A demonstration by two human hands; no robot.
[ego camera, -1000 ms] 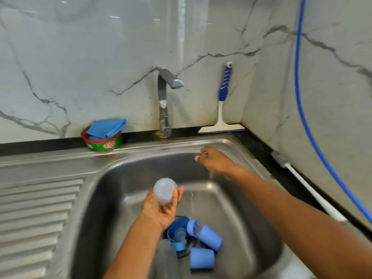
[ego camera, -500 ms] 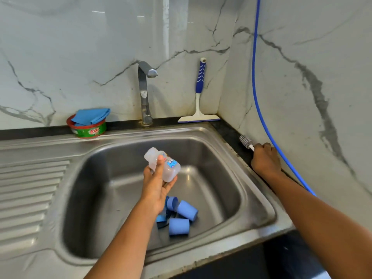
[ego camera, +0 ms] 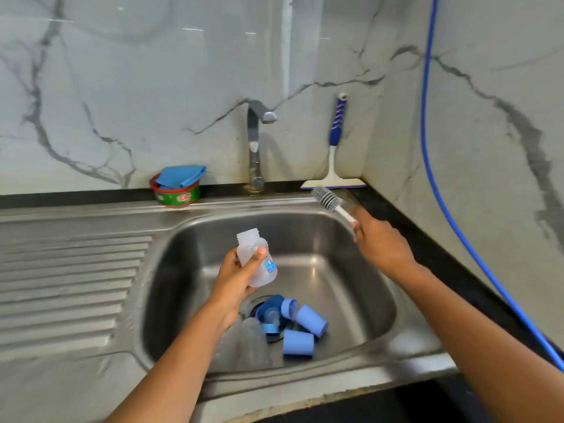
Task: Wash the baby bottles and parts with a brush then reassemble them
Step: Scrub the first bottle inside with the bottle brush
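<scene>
Drainer (ego camera: pixel 70 285): ribbed steel, far left, joined to the sink (ego camera: pixel 351 239).

Tub (ego camera: pixel 175 190): red-rimmed, green label, set on the back ledge against the wall. A folded blue cloth (ego camera: pixel 183 175) is laid on top of it.

Left hand (ego camera: pixel 235 282): raised over the basin, wrapped round a clear bottle (ego camera: pixel 256 261). The thumb is pressed across the front and the fingers are curled behind. The bottle is held tilted, its open threaded neck uppermost and a small blue label turned to the right.

Tap (ego camera: pixel 254 148): mounted behind the basin, spout turned right. No running water can be made out.

Basin floor, near the drain: a second bottle (ego camera: pixel 253 340) is seen lying down, blurred. Beside it a dark blue collar (ego camera: pixel 268 312) and two light blue caps (ego camera: pixel 311 320) are heaped together, touching.

Squeegee (ego camera: pixel 335 141): propped upright in the wall corner, blue handle up.

Brush (ego camera: pixel 328 198): grey bristle head pointed up and left above the back right rim, well apart from the held bottle. Its white handle is gripped in the right hand (ego camera: pixel 378 242), fingers closed round it.

Worktop (ego camera: pixel 442 254): a dark strip along the right wall.

Hose (ego camera: pixel 427 148): blue, hung down the right wall.
</scene>
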